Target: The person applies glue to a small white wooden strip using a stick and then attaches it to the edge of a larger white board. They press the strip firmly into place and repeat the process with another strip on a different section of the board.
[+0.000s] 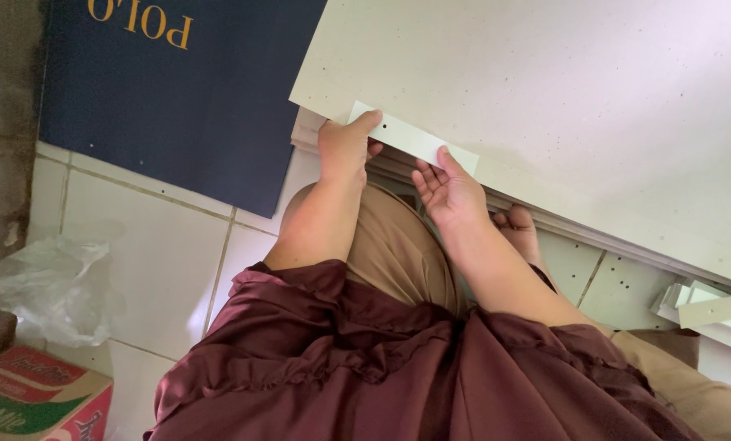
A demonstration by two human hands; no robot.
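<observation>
Left hand [345, 147] pinching one end of a narrow white cardboard strip [413, 143], thumb on top, fingers curled beneath. Right hand [451, 189] supporting the other end, thumb over the strip, remaining fingers loosely spread below. Strip lying along the edge of a large pale cardboard sheet [586, 106], touching it. Underneath, a stack of similar boards [627, 245]. Further left, a navy blue sheet [177, 98] on white floor tiles [145, 245], a crumpled plastic bag [51, 286], a printed carton [38, 400].

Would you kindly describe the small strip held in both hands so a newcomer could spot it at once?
Find the large pale speckled board at upper right. At its lower left edge, the left hand and right hand hold a narrow white rectangular card strip. Unlike the similar strips stacked at far right, it has one small dark hole.
</observation>
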